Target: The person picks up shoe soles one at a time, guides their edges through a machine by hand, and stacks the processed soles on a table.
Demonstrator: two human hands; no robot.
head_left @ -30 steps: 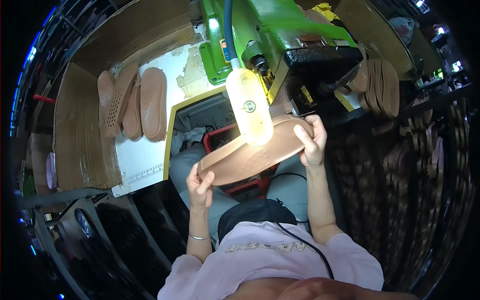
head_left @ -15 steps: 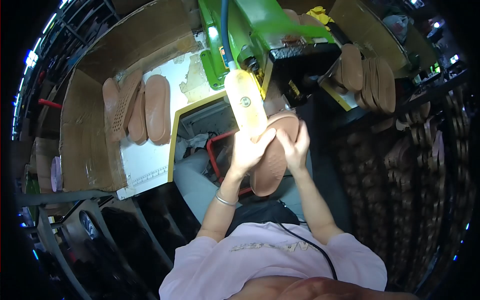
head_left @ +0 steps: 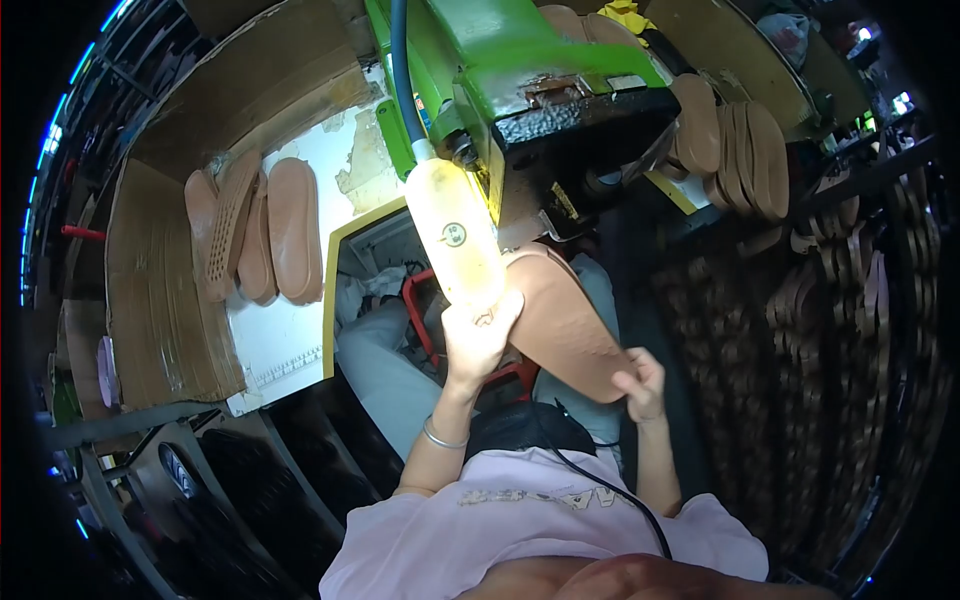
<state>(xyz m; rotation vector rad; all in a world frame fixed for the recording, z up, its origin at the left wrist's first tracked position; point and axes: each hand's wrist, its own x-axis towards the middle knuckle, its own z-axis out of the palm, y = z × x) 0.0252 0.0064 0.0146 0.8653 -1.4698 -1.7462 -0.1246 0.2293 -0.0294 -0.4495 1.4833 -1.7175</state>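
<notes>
A tan shoe sole (head_left: 568,325) lies slanted before me, its upper end near the dark underside of a green machine (head_left: 560,50). My left hand (head_left: 476,340) grips its left edge with the thumb on top; a bright yellow lamp (head_left: 455,230) partly hides that hand. At the lower right end, my right hand (head_left: 643,385) is closed on the sole's tip, thumb above. A bumpy texture shows faintly on the sole's face near the right hand.
Several tan soles (head_left: 295,230) lean in an open cardboard box (head_left: 160,290) on the left. More soles (head_left: 752,160) stand stacked at right. A red metal frame (head_left: 418,318) is below the yellow-edged white tabletop (head_left: 262,350). Racks (head_left: 780,370) of brown items fill the right.
The sole has swung so its lower end points to the right. My right hand has moved from its upper part down to that end; my left hand stays at the left edge.
</notes>
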